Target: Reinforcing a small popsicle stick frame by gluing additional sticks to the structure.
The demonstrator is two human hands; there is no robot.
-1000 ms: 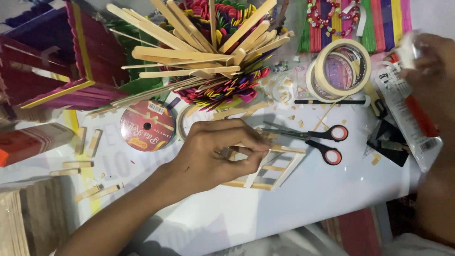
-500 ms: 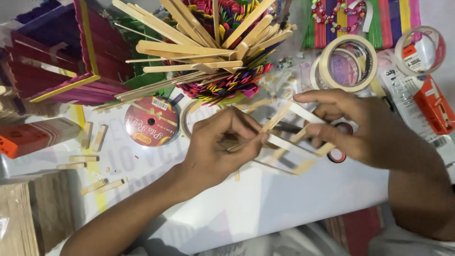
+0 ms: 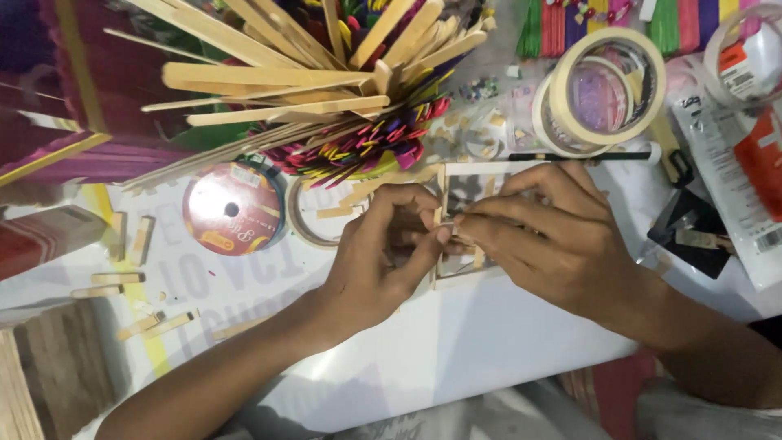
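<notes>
red ribbon spool (image 3: 231, 209) lies left on table (image 3: 456, 350) | left hand (image 3: 383, 261) and right hand (image 3: 554, 236), fingers pinched shut, hold stick frame (image 3: 456, 220) between them | step: seemingly fitting a stick; next likely needs steady alignment | tape roll (image 3: 607, 90) beyond

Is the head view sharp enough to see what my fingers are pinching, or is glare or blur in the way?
Head view: evenly lit, no strong glare. The left hand and right hand are fairly sharp, but they cover most of the stick frame, so the pinch is hidden. The wooden sticks at the top look soft and stretched toward the edge.
</notes>
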